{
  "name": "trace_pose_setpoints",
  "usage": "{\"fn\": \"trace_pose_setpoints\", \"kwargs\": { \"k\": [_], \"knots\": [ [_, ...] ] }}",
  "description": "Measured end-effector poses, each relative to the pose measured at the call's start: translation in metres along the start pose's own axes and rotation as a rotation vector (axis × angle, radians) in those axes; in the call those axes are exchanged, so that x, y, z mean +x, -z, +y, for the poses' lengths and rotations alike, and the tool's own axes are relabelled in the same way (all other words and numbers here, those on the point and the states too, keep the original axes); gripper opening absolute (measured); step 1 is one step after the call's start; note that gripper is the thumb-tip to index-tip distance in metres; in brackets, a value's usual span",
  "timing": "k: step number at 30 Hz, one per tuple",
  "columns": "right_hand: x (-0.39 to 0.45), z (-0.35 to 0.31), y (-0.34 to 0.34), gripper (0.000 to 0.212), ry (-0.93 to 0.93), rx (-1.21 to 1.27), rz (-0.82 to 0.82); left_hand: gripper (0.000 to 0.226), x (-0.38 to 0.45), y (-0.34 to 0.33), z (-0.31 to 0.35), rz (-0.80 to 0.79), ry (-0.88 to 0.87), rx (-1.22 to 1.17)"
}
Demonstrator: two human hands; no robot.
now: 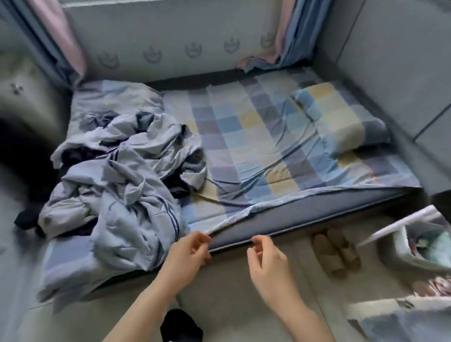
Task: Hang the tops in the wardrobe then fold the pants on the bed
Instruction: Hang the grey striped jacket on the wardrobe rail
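Note:
A crumpled pile of light grey clothes (126, 179) with dark stripes and dark pieces mixed in lies on the left half of the bed (309, 218). The bed has a blue, yellow and grey checked sheet (248, 135). My left hand (189, 250) hovers at the bed's front edge, just right of the pile, fingers loosely curled and holding nothing. My right hand (266, 257) hangs beside it over the floor, fingers also loosely curled and empty. No wardrobe is in view.
A checked pillow (341, 120) lies at the bed's right end. Slippers (334, 249) sit on the floor under the bed edge. A basket with items (428, 249) stands at the right. Curtains (55, 17) hang at the back left. My dark sock (182, 332) shows below.

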State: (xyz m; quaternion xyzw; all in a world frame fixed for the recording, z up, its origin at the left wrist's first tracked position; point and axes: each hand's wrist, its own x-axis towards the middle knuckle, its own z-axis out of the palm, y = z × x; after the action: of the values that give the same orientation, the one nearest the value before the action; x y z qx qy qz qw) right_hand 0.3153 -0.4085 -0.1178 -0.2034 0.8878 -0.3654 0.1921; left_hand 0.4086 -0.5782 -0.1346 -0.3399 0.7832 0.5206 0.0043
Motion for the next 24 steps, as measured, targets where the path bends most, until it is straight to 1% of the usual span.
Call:
{"fn": "trace_pose_setpoints", "kwargs": {
  "k": [3,7,10,14,16,18,21,24],
  "knots": [
    [0.042,-0.042,-0.056,0.025,0.036,-0.057,-0.119,0.019,0.027,0.064,-0.057,0.044,0.131,-0.023],
    [0.096,-0.083,-0.122,0.023,0.049,-0.153,-0.251,0.020,0.064,0.140,-0.131,0.055,0.305,0.019],
    [0.139,-0.106,-0.170,0.026,0.024,-0.220,-0.365,0.021,0.091,0.192,-0.184,0.031,0.414,0.098],
    [0.200,-0.137,-0.236,0.022,-0.037,-0.250,-0.496,0.019,0.142,0.247,-0.236,0.066,0.512,0.146],
    [0.232,-0.148,-0.268,0.020,-0.081,-0.228,-0.525,0.021,0.174,0.264,-0.252,0.078,0.536,0.145],
    [0.263,-0.157,-0.301,0.018,-0.134,-0.160,-0.522,0.020,0.210,0.273,-0.268,0.129,0.555,0.123],
    [0.302,-0.156,-0.342,0.021,-0.224,-0.059,-0.500,0.018,0.256,0.269,-0.285,0.209,0.558,0.055],
    [0.343,-0.151,-0.389,0.018,-0.353,0.071,-0.549,0.027,0.304,0.253,-0.309,0.177,0.568,0.036]
  ]
}}
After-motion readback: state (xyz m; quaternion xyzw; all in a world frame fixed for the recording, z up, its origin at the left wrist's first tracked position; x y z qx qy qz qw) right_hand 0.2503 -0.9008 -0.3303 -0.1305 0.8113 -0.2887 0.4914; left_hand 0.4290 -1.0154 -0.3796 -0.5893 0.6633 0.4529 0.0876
